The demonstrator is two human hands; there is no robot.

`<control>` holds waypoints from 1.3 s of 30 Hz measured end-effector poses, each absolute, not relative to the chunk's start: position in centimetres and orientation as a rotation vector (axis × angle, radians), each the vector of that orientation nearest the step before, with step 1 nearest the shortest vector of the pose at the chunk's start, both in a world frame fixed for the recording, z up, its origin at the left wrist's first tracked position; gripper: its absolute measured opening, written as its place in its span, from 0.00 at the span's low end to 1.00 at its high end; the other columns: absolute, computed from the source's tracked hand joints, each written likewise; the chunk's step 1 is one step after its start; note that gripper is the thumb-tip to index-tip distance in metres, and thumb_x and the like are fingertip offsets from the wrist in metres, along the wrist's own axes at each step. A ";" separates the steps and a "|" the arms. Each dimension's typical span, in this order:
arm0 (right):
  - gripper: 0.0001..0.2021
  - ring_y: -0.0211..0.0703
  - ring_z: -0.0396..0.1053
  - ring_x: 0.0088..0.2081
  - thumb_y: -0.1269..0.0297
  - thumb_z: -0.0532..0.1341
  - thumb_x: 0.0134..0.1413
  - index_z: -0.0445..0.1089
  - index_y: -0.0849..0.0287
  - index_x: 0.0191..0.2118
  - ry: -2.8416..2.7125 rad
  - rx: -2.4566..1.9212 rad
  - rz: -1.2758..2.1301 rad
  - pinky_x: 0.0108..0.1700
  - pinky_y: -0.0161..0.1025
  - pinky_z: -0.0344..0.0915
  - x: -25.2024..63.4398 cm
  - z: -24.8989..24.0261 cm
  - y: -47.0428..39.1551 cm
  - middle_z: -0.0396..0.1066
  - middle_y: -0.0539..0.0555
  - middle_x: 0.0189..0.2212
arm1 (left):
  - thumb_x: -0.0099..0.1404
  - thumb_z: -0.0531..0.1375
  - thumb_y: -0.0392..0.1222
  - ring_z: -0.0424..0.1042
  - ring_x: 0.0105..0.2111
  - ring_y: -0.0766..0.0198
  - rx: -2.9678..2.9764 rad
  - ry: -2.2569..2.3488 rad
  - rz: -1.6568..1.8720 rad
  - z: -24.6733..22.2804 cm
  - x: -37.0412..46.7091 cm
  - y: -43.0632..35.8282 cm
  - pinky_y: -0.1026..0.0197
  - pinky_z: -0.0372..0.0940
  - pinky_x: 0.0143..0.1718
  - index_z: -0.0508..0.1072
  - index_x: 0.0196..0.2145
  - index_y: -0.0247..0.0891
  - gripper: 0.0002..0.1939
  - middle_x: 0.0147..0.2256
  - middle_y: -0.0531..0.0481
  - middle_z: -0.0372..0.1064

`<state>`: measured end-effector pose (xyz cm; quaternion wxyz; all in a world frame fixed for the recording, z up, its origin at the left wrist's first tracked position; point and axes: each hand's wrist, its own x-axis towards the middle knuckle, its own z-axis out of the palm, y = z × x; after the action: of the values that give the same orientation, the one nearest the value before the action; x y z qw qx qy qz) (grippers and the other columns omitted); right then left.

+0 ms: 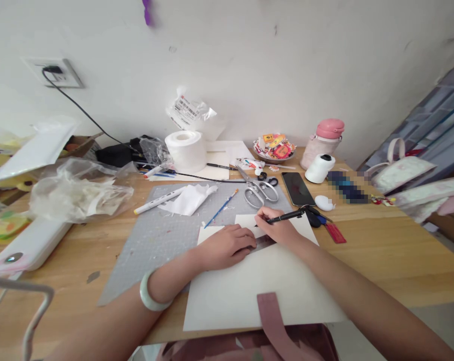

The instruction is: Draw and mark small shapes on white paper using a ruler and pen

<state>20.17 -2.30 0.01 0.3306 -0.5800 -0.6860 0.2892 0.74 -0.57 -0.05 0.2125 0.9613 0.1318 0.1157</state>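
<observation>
A large sheet of white paper (260, 286) lies at the front of the table, partly over a grey cutting mat (137, 255). My right hand (275, 228) is closed round a black pen (287, 216), its tip down near the paper's upper part. Beside it, my left hand (229, 245) rests palm down, its fingers bent together over one end of a ruler (264, 242) that slants across the paper. A pale bangle (148, 293) circles my left wrist. A blue brush (221, 208) and silver scissors (259, 190) lie beyond my hands.
A paper roll (185, 150), a bowl of wrapped sweets (275, 148) and a pink bottle (322, 143) stand at the back. A phone (297, 188), white thread spool (319, 168) and red-tagged item (335, 232) are rightward. Plastic bags (80, 193) and a white case (31, 245) lie left.
</observation>
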 end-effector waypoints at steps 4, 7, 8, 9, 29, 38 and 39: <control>0.07 0.34 0.58 0.24 0.64 0.53 0.50 0.59 0.58 0.23 -1.814 -1.524 0.766 0.26 0.32 0.53 20.2 0.1 -2.4 0.61 0.46 0.20 | 0.66 0.48 0.36 0.65 0.41 0.63 2.667 0.367 0.335 -0.1 0.8 -0.6 0.60 0.57 0.45 0.67 0.42 0.40 0.11 0.42 0.48 0.67; 0.07 0.35 0.58 0.24 0.64 0.53 0.50 0.59 0.58 0.24 -1.821 -1.543 0.777 0.26 0.32 0.53 20.1 0.2 -2.5 0.61 0.46 0.20 | 0.66 0.48 0.36 0.65 0.41 0.63 2.669 0.362 0.328 -0.1 0.8 -0.6 0.60 0.57 0.45 0.67 0.42 0.39 0.11 0.42 0.48 0.67; 0.07 0.35 0.58 0.24 0.64 0.53 0.50 0.59 0.58 0.24 -1.824 -1.546 0.780 0.26 0.33 0.52 20.1 0.3 -2.5 0.61 0.46 0.20 | 0.66 0.48 0.36 0.65 0.41 0.63 2.670 0.362 0.323 0.0 0.8 -0.6 0.60 0.57 0.45 0.67 0.42 0.39 0.11 0.42 0.48 0.67; 0.07 0.35 0.58 0.24 0.64 0.53 0.50 0.59 0.58 0.24 -1.828 -1.545 0.781 0.26 0.33 0.52 20.1 0.4 -2.5 0.61 0.46 0.20 | 0.66 0.48 0.36 0.65 0.41 0.63 2.670 0.363 0.318 0.0 0.8 -0.6 0.60 0.57 0.45 0.67 0.42 0.39 0.11 0.42 0.48 0.67; 0.08 0.35 0.59 0.25 0.62 0.53 0.51 0.61 0.58 0.24 -1.872 -1.579 0.746 0.27 0.33 0.53 20.3 0.4 -2.4 0.63 0.47 0.21 | 0.66 0.48 0.36 0.65 0.41 0.63 2.667 0.359 0.313 0.1 0.7 -0.6 0.60 0.57 0.45 0.67 0.42 0.39 0.11 0.43 0.48 0.67; 0.08 0.35 0.59 0.25 0.63 0.53 0.50 0.62 0.58 0.24 -1.913 -1.598 0.738 0.28 0.33 0.53 20.1 0.4 -2.4 0.64 0.47 0.21 | 0.66 0.48 0.36 0.65 0.41 0.62 2.662 0.366 0.332 -0.1 0.7 -0.6 0.60 0.57 0.45 0.68 0.42 0.40 0.11 0.42 0.48 0.68; 0.08 0.35 0.59 0.25 0.62 0.53 0.50 0.61 0.58 0.24 -1.907 -1.596 0.748 0.28 0.33 0.53 20.1 0.5 -2.4 0.64 0.47 0.21 | 0.66 0.48 0.36 0.65 0.41 0.62 2.663 0.367 0.331 -0.1 0.8 -0.6 0.59 0.57 0.45 0.68 0.42 0.40 0.11 0.42 0.48 0.68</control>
<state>20.09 -2.41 0.49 0.2693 -0.5918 -0.7073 0.2774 0.75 -0.57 -0.06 0.2146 0.9603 0.1323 0.1195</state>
